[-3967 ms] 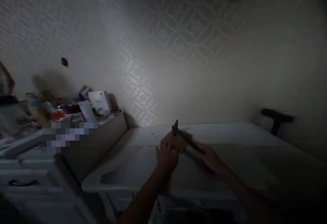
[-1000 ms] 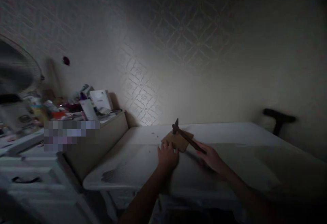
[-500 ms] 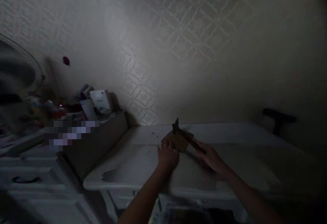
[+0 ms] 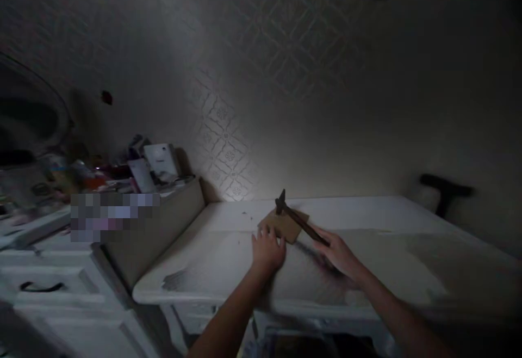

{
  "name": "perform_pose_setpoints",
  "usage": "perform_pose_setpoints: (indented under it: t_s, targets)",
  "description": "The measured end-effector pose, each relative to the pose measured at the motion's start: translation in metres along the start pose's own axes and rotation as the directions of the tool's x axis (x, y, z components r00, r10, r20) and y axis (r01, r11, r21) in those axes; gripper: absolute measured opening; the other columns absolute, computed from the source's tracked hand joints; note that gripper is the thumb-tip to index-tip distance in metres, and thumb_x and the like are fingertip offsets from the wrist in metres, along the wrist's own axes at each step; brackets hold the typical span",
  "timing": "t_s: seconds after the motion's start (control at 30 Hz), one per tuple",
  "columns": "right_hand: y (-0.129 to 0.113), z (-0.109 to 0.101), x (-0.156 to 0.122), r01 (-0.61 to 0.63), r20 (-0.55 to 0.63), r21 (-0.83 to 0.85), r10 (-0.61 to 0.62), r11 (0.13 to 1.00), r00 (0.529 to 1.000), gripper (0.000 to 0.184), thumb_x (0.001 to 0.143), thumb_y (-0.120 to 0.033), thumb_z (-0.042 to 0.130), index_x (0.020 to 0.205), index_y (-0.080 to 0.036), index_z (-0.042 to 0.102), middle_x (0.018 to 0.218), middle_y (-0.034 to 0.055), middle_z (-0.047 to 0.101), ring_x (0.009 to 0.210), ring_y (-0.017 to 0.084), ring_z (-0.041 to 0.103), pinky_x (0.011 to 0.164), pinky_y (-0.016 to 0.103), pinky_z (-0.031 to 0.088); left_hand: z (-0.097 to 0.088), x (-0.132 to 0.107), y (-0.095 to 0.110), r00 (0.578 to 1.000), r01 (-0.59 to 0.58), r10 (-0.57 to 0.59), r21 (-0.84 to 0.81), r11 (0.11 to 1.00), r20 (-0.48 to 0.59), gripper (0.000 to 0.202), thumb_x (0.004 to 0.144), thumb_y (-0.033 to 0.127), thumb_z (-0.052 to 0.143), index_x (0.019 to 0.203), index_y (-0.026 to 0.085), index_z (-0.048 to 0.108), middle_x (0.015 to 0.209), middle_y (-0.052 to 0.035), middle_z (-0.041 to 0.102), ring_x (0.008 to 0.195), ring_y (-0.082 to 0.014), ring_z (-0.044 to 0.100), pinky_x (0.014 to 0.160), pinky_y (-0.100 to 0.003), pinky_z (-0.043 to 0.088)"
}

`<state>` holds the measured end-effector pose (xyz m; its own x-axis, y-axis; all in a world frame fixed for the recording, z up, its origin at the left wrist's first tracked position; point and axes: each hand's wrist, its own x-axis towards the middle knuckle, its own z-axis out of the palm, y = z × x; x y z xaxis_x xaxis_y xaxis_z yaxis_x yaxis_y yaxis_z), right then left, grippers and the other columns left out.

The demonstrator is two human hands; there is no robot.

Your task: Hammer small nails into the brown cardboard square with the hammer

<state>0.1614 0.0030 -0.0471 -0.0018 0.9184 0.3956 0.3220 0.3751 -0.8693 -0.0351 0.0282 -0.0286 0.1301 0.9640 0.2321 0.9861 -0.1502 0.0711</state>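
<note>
A brown flat piece, which looks like cardboard (image 4: 291, 232), lies on the white tabletop (image 4: 220, 249). My left hand (image 4: 268, 250) rests at its near left edge, fingers spread and laid flat on it. A hammer (image 4: 305, 225) with a dark head and brown handle is in my right hand (image 4: 335, 250), whose fingers wrap round the handle's near end. The hammer's head is over the far left part of the brown piece; whether it touches is too dark to tell. Anything under the head is hidden.
Left of the table stands a white drawer cabinet (image 4: 53, 282), its top crowded with small items and a white box (image 4: 161, 160). A round mirror (image 4: 30, 113) is behind them. A dark T-shaped object (image 4: 446, 186) is at the far right. Patterned wallpaper (image 4: 228, 154) covers the wall behind.
The light has shifted: the wall is dimmer and the tabletop brighter. Both hands, the hammer and the brown piece look almost unmoved.
</note>
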Motion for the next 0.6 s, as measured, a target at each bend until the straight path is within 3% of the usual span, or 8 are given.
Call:
perform_pose_setpoints:
  t_s: [0.17,0.4,0.6]
  targets:
    - [0.0026,0.0008,-0.0002,-0.07,0.04,0.026,0.069,0.997,0.997,0.055,0.076,-0.035,0.059,0.127,-0.017,0.062,0.077,0.0035,0.073,0.055,0.017,0.061,0.052,0.027,0.049,0.0019,0.0008,-0.0007,1.0,-0.004,0.004,-0.002,1.0,-0.006,0.054,0.095,0.046,0.032,0.135,0.015,0.05,0.145,-0.0162,0.043,0.134,-0.0322,0.038,0.108,-0.05,0.03]
    - [-0.0006,0.0004,0.0003,-0.01,0.002,0.028,0.01,1.0,1.0,0.052,0.074,-0.035,0.062,0.123,-0.019,0.065,0.089,0.0063,0.074,0.08,0.023,0.068,0.068,0.031,0.053,0.003,0.0007,-0.0018,0.999,-0.016,0.016,-0.002,1.0,-0.03,0.052,0.095,0.044,0.033,0.134,0.015,0.05,0.144,-0.0166,0.044,0.132,-0.032,0.039,0.106,-0.05,0.032]
    - [0.0001,0.0003,-0.0001,-0.026,0.019,0.027,0.026,0.999,0.999,0.054,0.075,-0.036,0.06,0.125,-0.018,0.063,0.088,0.0062,0.074,0.075,0.023,0.068,0.068,0.033,0.053,0.0016,0.0001,-0.0008,1.0,-0.006,0.006,-0.004,1.0,-0.007,0.053,0.095,0.044,0.031,0.136,0.014,0.049,0.146,-0.0167,0.042,0.135,-0.0328,0.035,0.107,-0.051,0.03]
